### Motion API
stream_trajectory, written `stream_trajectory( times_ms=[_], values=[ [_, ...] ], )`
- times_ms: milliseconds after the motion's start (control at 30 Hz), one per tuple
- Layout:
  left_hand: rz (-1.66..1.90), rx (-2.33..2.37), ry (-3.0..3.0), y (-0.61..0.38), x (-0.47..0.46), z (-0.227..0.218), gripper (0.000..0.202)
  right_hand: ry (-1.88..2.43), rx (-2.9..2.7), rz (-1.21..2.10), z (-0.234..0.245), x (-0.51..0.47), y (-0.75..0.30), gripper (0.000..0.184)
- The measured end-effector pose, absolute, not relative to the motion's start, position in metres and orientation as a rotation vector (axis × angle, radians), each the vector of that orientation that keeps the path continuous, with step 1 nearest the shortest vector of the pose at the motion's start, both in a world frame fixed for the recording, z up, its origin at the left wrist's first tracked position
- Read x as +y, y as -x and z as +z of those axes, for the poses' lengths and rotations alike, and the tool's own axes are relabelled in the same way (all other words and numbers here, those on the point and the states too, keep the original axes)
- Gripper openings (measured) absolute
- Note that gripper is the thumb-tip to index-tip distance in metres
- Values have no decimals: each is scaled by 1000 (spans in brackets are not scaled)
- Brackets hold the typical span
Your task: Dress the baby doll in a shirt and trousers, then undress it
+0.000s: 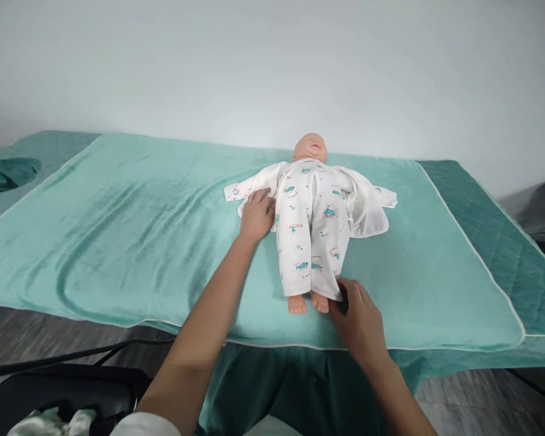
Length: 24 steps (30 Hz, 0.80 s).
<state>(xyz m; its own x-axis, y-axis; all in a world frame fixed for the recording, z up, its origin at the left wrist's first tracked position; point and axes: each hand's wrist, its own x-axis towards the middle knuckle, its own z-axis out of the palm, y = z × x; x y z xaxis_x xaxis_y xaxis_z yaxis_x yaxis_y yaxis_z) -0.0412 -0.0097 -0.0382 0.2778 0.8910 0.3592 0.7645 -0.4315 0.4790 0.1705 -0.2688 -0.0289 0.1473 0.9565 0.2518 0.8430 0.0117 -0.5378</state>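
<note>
Head view: A person's two bare hands work at a doll (311, 147) lying face up on a green mat (454, 297), right of its middle.
Doll's line: Its long axis runs near to far, head by the wall (254, 72), feet (297, 304) toward the near edge.
Right hand (361, 321): Nearer the feet, thumb and fingers apparently pinched together on the right leg hem of the white printed clothing (295, 233); the fingertips are partly hidden. From this grip the doll's body extends far and slightly left.
Left hand (257, 215): Palm down, unclamped, resting on the clothing's spread left side, beside the torso.
Count: One doll, two feet, two clothing legs, two sleeves (236, 191) outstretched left and right, one mat.
</note>
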Motion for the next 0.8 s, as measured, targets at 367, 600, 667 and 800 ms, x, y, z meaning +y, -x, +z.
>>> stream_trajectory(
  times_ms=[367,600,667,800],
  values=[
    [895,1525,-2281,42,-8,-39,29,1688,-1122,966,-2,-266,-160,28],
    [938,1506,-2267,43,-7,-40,27,1646,-1021,888,-9,-271,-163,25],
    [951,1495,-2275,43,-6,-41,26,1664,-1135,782,-14,-273,-163,22],
    [968,1502,-2267,43,-4,-44,24,1605,-1496,332,-20,-270,-164,28]
  ],
)
